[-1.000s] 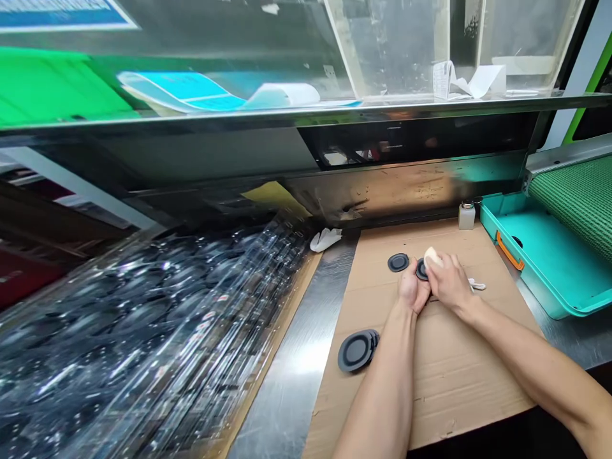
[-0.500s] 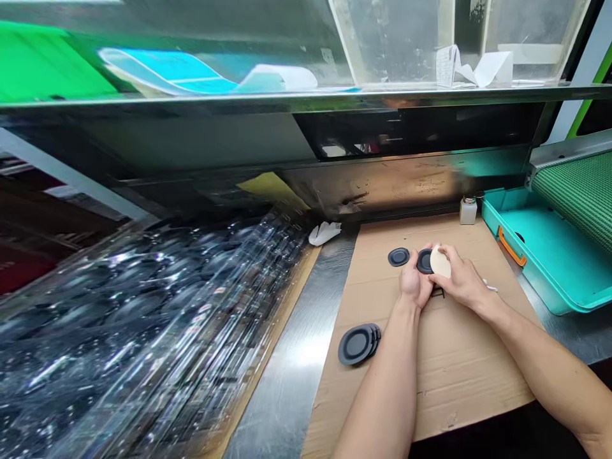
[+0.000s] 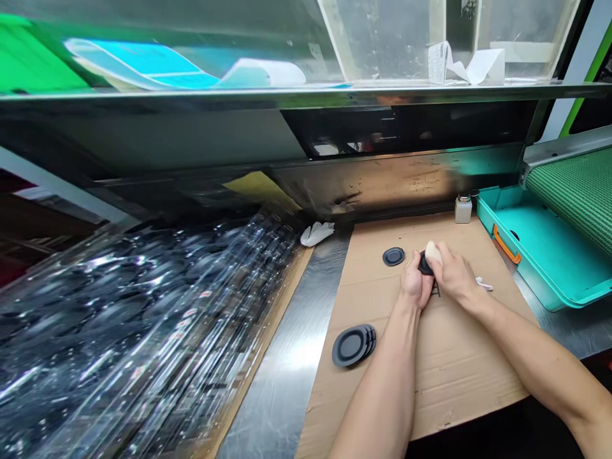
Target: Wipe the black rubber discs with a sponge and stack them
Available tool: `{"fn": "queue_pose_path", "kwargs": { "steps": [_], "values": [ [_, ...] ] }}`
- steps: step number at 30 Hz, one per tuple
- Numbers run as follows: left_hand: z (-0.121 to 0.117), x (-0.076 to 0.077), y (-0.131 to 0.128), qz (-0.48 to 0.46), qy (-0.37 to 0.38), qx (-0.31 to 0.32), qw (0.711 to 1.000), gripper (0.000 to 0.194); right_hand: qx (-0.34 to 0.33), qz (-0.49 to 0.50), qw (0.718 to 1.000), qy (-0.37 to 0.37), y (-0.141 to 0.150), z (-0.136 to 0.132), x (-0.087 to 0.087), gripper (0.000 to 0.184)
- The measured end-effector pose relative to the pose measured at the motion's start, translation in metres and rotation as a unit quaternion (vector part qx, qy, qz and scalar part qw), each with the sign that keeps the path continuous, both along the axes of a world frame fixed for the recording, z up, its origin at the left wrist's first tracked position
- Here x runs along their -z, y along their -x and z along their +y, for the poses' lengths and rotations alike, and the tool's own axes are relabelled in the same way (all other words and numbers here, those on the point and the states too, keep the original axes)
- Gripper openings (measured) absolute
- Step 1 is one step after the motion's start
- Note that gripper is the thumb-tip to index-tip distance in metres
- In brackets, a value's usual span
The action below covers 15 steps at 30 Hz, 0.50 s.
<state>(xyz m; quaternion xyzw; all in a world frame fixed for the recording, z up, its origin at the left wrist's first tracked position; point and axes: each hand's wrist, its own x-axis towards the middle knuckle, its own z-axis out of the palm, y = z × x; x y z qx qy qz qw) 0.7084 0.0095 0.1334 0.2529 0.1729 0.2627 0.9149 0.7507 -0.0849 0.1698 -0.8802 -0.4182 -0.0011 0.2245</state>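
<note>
My left hand (image 3: pixel 414 280) is closed on a black oval disc (image 3: pixel 424 264), holding it above the cardboard sheet (image 3: pixel 382 306). In my right hand (image 3: pixel 452 271) is a cream-coloured round pad (image 3: pixel 433 252), tilted and pressed against the disc; my fingers cover much of it. Another black oval disc (image 3: pixel 393 256) lies flat just left of my hands. Nearer to me, left of my forearm, several such discs overlap in a fanned stack (image 3: pixel 351 346). A small white item (image 3: pixel 484 284) lies to the right, partly behind my right wrist.
Clear plastic trays with dark parts (image 3: pixel 157 319) fill the left side. A crumpled white piece (image 3: pixel 317 234) lies near them. At the back right stand a small bottle (image 3: pixel 463 209) and a teal bin (image 3: pixel 540 274), beside a green conveyor belt (image 3: pixel 578 191). A metal shelf (image 3: pixel 306 97) spans overhead.
My right hand has turned the cream pad from facing me to a steeper tilt over the disc, hiding more of it. The whole view has shifted slightly.
</note>
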Motion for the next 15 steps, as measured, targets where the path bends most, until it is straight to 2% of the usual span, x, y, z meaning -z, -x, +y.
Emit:
{"fn": "queue_pose_path", "kwargs": {
  "steps": [2, 5, 10, 13, 15],
  "values": [
    [0.003, 0.0, 0.001, 0.005, -0.003, -0.014, 1.0, 0.038, 0.006, -0.002, 1.0, 0.0, -0.002, -0.002, -0.002, 0.035],
    [0.006, 0.001, 0.003, 0.027, -0.011, 0.005, 1.0, 0.037, -0.051, 0.021, 0.998, 0.013, -0.005, -0.005, -0.004, 0.028],
    [0.006, 0.008, 0.001, 0.028, -0.066, 0.007, 0.997, 0.038, -0.042, 0.07, 0.995, -0.051, -0.014, -0.008, -0.007, 0.026],
    [0.005, 0.013, 0.0, 0.046, -0.083, 0.01, 0.995, 0.035, -0.077, 0.091, 0.993, -0.009, -0.02, -0.011, -0.009, 0.022],
    [0.005, 0.015, -0.001, 0.045, -0.082, 0.004, 0.996, 0.035, -0.065, 0.083, 0.994, 0.029, -0.022, -0.013, -0.011, 0.021]
  ]
}}
